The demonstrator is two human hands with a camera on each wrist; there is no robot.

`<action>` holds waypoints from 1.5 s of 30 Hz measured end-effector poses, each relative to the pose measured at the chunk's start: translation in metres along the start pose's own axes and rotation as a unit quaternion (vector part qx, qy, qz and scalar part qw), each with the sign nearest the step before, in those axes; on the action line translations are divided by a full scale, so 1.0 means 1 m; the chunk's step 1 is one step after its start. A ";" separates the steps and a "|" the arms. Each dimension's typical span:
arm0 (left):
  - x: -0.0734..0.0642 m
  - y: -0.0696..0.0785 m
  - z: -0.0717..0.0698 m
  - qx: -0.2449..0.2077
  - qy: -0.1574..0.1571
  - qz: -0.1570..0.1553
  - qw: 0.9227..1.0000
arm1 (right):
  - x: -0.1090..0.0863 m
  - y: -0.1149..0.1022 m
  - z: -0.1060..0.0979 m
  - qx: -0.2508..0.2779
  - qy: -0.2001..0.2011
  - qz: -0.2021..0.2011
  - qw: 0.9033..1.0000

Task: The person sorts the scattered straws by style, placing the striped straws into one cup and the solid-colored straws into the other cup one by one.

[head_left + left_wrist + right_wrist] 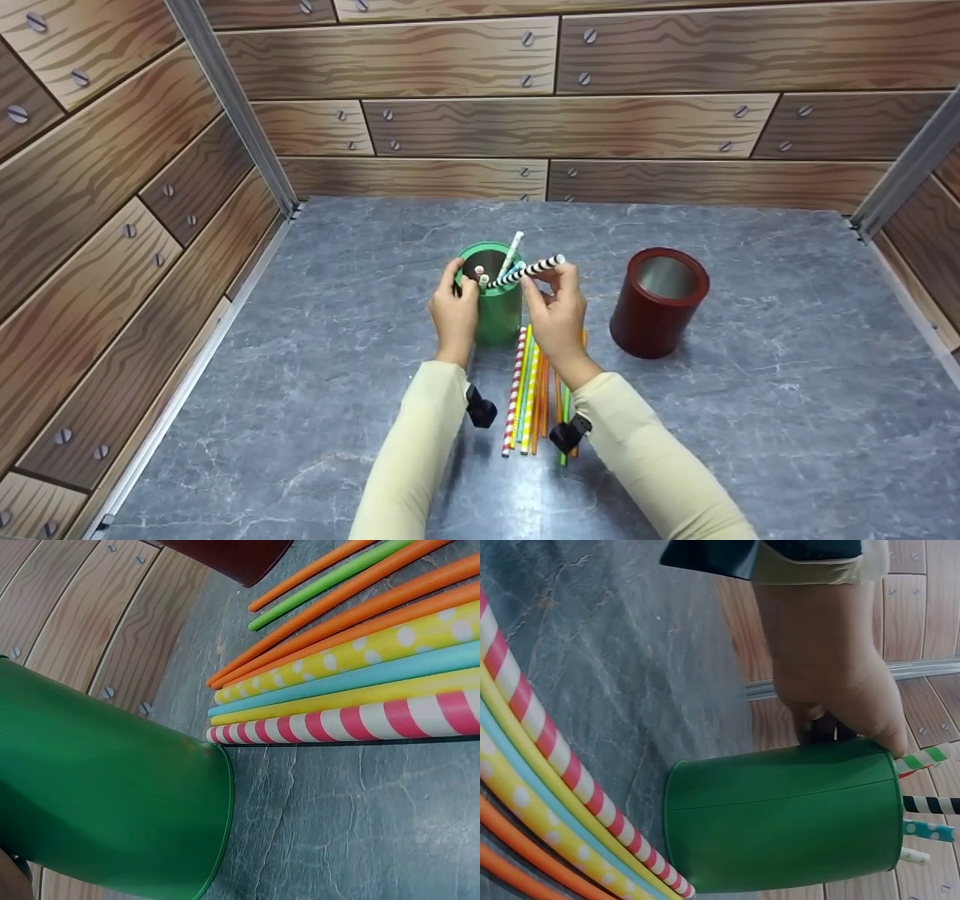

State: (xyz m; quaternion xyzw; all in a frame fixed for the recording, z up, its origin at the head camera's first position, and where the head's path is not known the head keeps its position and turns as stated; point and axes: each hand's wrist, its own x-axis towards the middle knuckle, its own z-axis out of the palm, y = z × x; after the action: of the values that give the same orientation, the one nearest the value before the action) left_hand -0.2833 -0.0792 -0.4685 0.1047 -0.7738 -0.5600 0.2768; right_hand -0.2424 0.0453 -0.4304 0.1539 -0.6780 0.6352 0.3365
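Note:
My left hand (455, 319) holds the green can (499, 321) at its left side, with the thumb and fingers at the rim. In my right hand (559, 311) I pinch a black-and-white striped paper straw (541, 265), tilted over the rim, its lower end inside the can mouth. Several other straws stand in the can, among them a pale green-patterned straw (511, 253) and a blue dotted straw (930, 830). The right wrist view shows the left hand against the can's side; my right hand is outside that view.
A dark red can (656, 315) stands upright and open to the right. Several loose straws lie in front of the green can, including a pink-and-white striped straw (514, 394) and a yellow dotted straw (330, 664). Wood-patterned walls (450, 64) enclose the grey marbled table (315, 420).

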 end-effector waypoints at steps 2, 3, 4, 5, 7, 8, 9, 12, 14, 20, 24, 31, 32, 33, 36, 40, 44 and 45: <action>0.000 -0.001 0.000 0.001 0.003 0.003 1.000 | -0.001 0.002 0.000 -0.002 -0.008 0.009 1.000; 0.000 -0.001 0.001 0.001 0.004 0.003 1.000 | -0.002 0.003 0.000 -0.002 -0.012 0.013 1.000; 0.000 -0.001 0.001 0.001 0.004 0.004 1.000 | -0.003 0.004 0.000 0.000 -0.015 0.016 1.000; 0.000 -0.001 0.000 0.000 0.004 0.004 1.000 | -0.004 0.005 0.000 0.000 -0.018 0.018 1.000; 0.000 -0.001 0.000 -0.002 0.002 0.003 1.000 | -0.005 0.007 0.000 -0.006 -0.026 0.017 0.999; 0.000 0.000 0.000 -0.003 0.001 0.002 1.000 | -0.005 0.008 -0.001 -0.007 -0.028 0.017 0.999; 0.000 0.000 0.000 -0.005 0.001 0.002 1.000 | -0.006 0.009 -0.001 -0.009 -0.030 0.016 0.999; 0.000 0.000 0.000 -0.006 0.006 0.003 1.000 | -0.007 0.011 -0.001 -0.021 -0.037 0.020 0.999; 0.000 0.000 0.000 -0.006 0.009 0.004 1.000 | -0.008 0.012 -0.002 -0.023 -0.039 0.026 0.999; -0.001 0.001 0.000 -0.008 0.013 0.004 1.000 | -0.012 0.013 -0.005 -0.021 -0.046 0.029 0.998; -0.001 0.001 0.000 -0.012 0.009 -0.004 1.000 | -0.012 0.007 -0.005 -0.034 -0.043 0.027 0.998; -0.001 0.001 -0.001 -0.014 0.003 -0.007 1.000 | -0.015 0.017 -0.008 -0.040 -0.040 0.039 0.998; -0.001 0.001 -0.001 -0.013 0.003 -0.007 1.000 | -0.016 0.018 -0.009 -0.043 -0.039 0.039 0.998; -0.001 0.000 -0.001 -0.013 0.003 -0.007 1.000 | -0.016 0.019 -0.010 -0.050 -0.037 0.040 0.997; -0.001 0.000 0.000 -0.013 0.004 -0.009 1.000 | -0.018 0.023 -0.013 -0.072 -0.032 0.051 0.996; -0.001 0.000 0.000 -0.011 0.006 -0.009 1.000 | -0.019 0.028 -0.017 -0.102 -0.036 0.091 0.990; 0.000 0.000 -0.001 -0.010 0.004 -0.005 1.000 | -0.020 0.032 -0.022 -0.131 -0.040 0.129 0.982; 0.000 0.001 -0.001 -0.010 0.003 -0.004 1.000 | -0.020 0.033 -0.023 -0.136 -0.041 0.136 0.980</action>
State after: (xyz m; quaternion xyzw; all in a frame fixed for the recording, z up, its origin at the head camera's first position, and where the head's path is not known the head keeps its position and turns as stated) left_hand -0.2829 -0.0795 -0.4678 0.1062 -0.7670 -0.5685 0.2779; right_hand -0.2427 0.0676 -0.4694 0.0389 -0.7859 0.5697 0.2373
